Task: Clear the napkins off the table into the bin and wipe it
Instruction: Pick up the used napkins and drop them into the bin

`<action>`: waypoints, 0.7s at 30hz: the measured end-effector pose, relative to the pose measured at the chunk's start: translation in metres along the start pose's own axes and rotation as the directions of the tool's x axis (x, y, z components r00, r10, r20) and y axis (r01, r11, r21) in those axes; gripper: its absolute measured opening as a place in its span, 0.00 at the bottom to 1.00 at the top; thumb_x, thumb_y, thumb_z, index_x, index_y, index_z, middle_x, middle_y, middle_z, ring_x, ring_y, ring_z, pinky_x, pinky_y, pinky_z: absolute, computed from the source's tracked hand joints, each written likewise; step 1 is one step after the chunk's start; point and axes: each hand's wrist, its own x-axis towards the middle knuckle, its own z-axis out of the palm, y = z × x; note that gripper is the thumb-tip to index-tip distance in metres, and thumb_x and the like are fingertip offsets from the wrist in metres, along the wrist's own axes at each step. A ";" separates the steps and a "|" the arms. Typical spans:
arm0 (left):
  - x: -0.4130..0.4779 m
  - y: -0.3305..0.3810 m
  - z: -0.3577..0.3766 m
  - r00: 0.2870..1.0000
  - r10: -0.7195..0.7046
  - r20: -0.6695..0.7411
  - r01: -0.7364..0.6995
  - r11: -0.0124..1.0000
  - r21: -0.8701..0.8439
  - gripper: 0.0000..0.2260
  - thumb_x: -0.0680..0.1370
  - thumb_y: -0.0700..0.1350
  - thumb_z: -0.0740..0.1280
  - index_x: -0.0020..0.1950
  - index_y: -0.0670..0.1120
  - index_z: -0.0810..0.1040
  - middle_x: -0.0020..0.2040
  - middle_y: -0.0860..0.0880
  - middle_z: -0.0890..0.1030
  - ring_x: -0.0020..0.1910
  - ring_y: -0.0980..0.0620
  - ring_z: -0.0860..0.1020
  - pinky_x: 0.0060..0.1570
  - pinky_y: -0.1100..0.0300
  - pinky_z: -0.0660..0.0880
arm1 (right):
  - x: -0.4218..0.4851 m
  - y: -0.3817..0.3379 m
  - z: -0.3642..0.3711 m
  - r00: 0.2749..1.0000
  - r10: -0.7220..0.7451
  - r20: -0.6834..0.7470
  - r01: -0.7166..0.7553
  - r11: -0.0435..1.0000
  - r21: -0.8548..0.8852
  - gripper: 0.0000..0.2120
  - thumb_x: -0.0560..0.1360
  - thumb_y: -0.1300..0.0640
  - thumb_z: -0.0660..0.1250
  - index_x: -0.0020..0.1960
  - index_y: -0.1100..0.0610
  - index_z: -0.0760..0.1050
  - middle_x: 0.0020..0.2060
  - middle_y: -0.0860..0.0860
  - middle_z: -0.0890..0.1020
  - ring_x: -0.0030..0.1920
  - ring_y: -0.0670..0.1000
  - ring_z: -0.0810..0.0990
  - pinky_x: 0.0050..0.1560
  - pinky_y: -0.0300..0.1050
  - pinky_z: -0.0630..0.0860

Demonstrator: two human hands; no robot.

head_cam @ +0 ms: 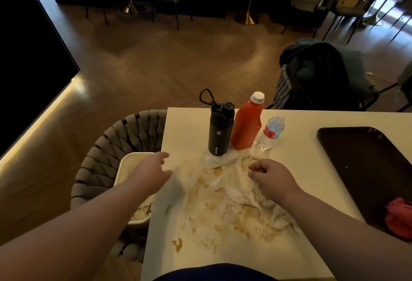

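Several crumpled white napkins, soaked with brown stains, lie spread over the middle of the white table. A small brown puddle sits near the front left edge. My left hand hovers at the table's left edge with fingers relaxed, holding nothing, just above the white bin that sits on a woven chair and holds some napkins. My right hand rests on the napkins with its fingers curled; whether it pinches any paper is hidden.
A black flask, a red bottle and a clear water bottle stand at the table's far side. A dark tray with a pink cloth lies at the right. The woven chair stands left.
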 end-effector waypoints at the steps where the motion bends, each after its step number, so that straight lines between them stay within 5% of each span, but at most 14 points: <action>1: -0.002 0.012 0.004 0.999 0.043 0.032 -0.042 0.999 -0.008 0.26 0.79 0.50 0.73 0.75 0.55 0.71 0.66 0.52 0.79 0.59 0.50 0.80 0.55 0.52 0.81 | 0.000 0.003 -0.003 1.000 0.009 -0.015 -0.009 1.000 -0.011 0.06 0.76 0.57 0.73 0.46 0.46 0.82 0.45 0.47 0.84 0.43 0.50 0.82 0.43 0.43 0.77; 6: -0.011 0.068 0.028 0.965 0.194 0.174 -0.191 0.981 -0.031 0.22 0.79 0.49 0.72 0.73 0.57 0.73 0.65 0.55 0.78 0.61 0.53 0.78 0.60 0.57 0.77 | 0.001 0.020 -0.018 0.995 0.071 -0.075 -0.073 0.997 -0.029 0.05 0.76 0.59 0.72 0.52 0.52 0.83 0.46 0.48 0.83 0.43 0.46 0.81 0.35 0.35 0.72; 21: -0.020 0.139 0.075 0.846 0.322 0.424 -0.394 0.914 0.092 0.22 0.80 0.50 0.72 0.73 0.58 0.74 0.68 0.55 0.78 0.63 0.54 0.78 0.58 0.61 0.77 | -0.013 0.096 -0.053 0.967 0.195 -0.163 -0.223 0.959 -0.175 0.11 0.77 0.57 0.71 0.59 0.53 0.83 0.45 0.44 0.81 0.45 0.44 0.78 0.46 0.40 0.73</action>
